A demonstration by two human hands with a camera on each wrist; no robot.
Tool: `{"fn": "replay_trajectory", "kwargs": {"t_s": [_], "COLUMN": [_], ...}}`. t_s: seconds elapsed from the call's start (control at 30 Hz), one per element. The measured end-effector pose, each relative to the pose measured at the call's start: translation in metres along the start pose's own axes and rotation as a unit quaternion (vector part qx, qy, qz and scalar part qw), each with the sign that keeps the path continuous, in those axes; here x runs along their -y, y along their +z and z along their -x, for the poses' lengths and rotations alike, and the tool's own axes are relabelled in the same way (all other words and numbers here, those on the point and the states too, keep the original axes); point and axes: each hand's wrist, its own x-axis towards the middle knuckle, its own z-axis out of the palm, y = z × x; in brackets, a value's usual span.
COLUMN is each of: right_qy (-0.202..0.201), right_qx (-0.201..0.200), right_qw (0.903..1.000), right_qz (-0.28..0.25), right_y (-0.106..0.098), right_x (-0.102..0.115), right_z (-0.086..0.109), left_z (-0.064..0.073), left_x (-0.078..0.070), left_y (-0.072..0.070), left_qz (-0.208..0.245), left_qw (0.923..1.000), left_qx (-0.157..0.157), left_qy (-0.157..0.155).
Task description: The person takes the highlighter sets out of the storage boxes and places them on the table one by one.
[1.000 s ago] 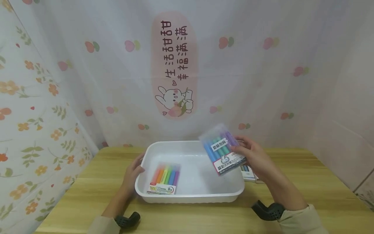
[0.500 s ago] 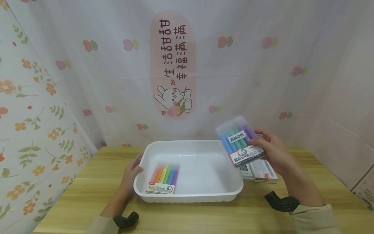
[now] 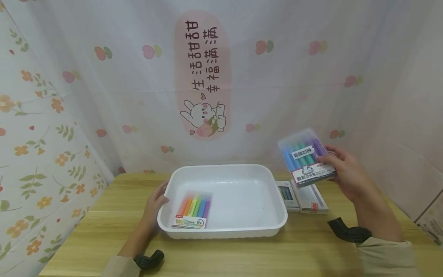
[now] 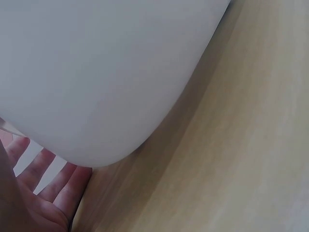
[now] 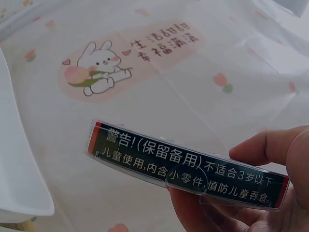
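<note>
In the head view my right hand (image 3: 356, 179) pinches a clear pack of highlighters (image 3: 300, 157), blue, green and purple, tilted in the air right of the white plastic tray (image 3: 242, 209). Close up in the right wrist view, thumb and fingers hold the dark printed end of the pack (image 5: 183, 166). My left hand (image 3: 155, 202) grips the tray's left side, thumb over the rim. Its fingers (image 4: 63, 186) lie along the outer wall in the left wrist view. Inside the tray, at the left, lies another highlighter pack (image 3: 193, 209) in rainbow colours.
Two flat boxes lie right of the tray: a white box with dark stripes (image 3: 288, 196) and a white box with red print (image 3: 314, 202). The held pack partly overhangs them. Wooden tabletop (image 3: 221, 256) runs along the front; a printed curtain (image 3: 290, 88) hangs behind.
My right hand has carried the highlighter pack rightward and up, from over the tray's right end to beyond it, uncovering the two boxes. My left hand stays on the tray.
</note>
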Motion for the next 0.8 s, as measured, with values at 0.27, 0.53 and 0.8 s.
{"fn": "replay_trajectory", "kwargs": {"t_s": [0.27, 0.53, 0.8], "right_qy": [-0.003, 0.022, 0.037], "right_qx": [-0.033, -0.079, -0.101], "right_qw": [0.9974, 0.9821, 0.9727], "right_qz": [0.064, 0.17, 0.206], "right_y": [-0.009, -0.012, -0.018], "right_x": [-0.001, -0.006, -0.01], "right_z": [0.0, -0.004, -0.005], "left_z": [0.0, -0.001, -0.001], "left_x": [0.001, 0.001, 0.003], "left_y": [-0.001, 0.0, -0.001], "left_qz": [-0.006, -0.009, -0.01], "left_qw": [1.0, 0.9999, 0.9999], "left_qx": [0.002, -0.002, -0.001], "left_qy": [0.004, 0.008, 0.01]}}
